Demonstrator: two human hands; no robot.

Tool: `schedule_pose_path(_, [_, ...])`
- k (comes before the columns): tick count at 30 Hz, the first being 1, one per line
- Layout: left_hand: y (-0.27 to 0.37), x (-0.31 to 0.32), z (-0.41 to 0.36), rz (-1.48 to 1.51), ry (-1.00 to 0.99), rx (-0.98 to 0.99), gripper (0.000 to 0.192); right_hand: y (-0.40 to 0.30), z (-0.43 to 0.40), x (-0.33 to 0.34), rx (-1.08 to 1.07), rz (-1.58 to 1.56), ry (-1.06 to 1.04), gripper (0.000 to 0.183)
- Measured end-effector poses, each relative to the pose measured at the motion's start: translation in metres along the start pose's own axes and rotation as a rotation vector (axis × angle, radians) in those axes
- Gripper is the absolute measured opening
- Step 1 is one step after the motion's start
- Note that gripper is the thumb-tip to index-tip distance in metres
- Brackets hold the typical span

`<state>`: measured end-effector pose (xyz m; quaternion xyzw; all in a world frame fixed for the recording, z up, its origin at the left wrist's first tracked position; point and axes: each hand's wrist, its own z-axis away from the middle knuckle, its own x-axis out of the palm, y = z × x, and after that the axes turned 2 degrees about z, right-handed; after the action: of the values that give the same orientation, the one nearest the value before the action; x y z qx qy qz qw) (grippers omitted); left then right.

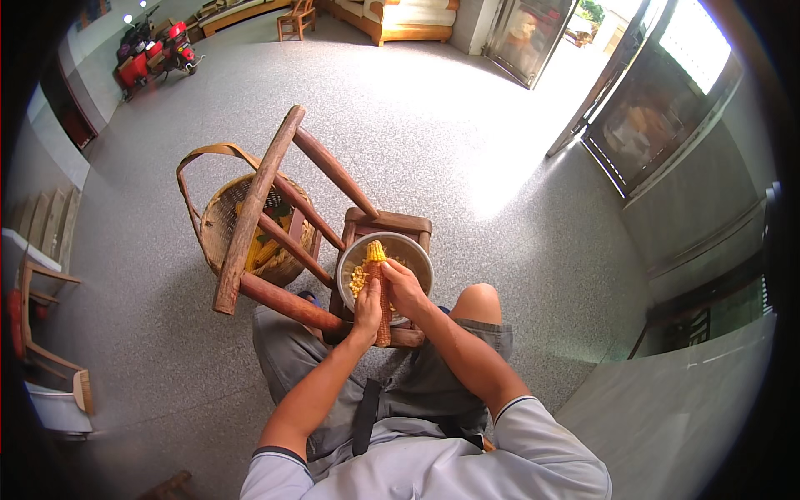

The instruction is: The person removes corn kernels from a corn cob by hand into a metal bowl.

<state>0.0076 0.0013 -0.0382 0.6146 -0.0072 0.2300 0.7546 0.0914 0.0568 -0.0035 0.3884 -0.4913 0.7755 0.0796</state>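
Note:
An ear of corn (384,312), bare reddish cob along most of its length with yellow kernels at the far tip, is held over a round metal bowl (427,257). My left hand (369,308) grips the cob from its left side. My right hand (404,286) holds its right side, thumb just below the remaining kernels. Loose yellow kernels (357,280) lie in the bowl, partly hidden by the hands. The bowl rests on the seat of a wooden chair (390,220) between my knees.
Left of the chair seat, behind its slanting wooden back, stands a woven basket (215,215) with a tall handle, holding ears of corn (265,252). A broom (83,390) and another wooden chair (50,319) are at far left. A red scooter (178,47) stands farther back.

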Motion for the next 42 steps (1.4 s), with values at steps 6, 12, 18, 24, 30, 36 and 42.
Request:
schedule_pose_path(6, [0.006,0.003,0.002,-0.018,0.007,0.006,0.041,-0.001,0.001,0.001,-0.006,0.015,0.006,0.028])
schedule_pose_path(12, [0.006,0.005,0.001,-0.022,0.02,0.029,0.042,0.001,0.0,-0.002,-0.021,0.026,-0.013,0.028])
schedule_pose_path(18, [-0.002,-0.001,-0.003,-0.018,-0.001,-0.002,0.041,0.007,-0.003,-0.008,-0.02,0.067,0.014,0.027])
schedule_pose_path(24, [0.0,0.0,0.0,-0.035,0.023,0.053,0.039,0.002,0.003,0.0,-0.017,0.1,0.141,0.029])
schedule_pose_path(30, [0.017,0.004,0.007,0.165,-0.006,-0.144,0.036,-0.002,0.004,0.003,0.001,0.082,0.211,0.03])
schedule_pose_path(36, [0.025,0.001,0.009,0.328,-0.1,-0.276,0.041,-0.008,0.003,0.007,0.103,-0.01,0.125,0.035])
schedule_pose_path(42, [0.028,0.002,0.012,0.347,-0.11,-0.275,0.043,0.0,0.0,0.001,0.023,0.046,0.138,0.033])
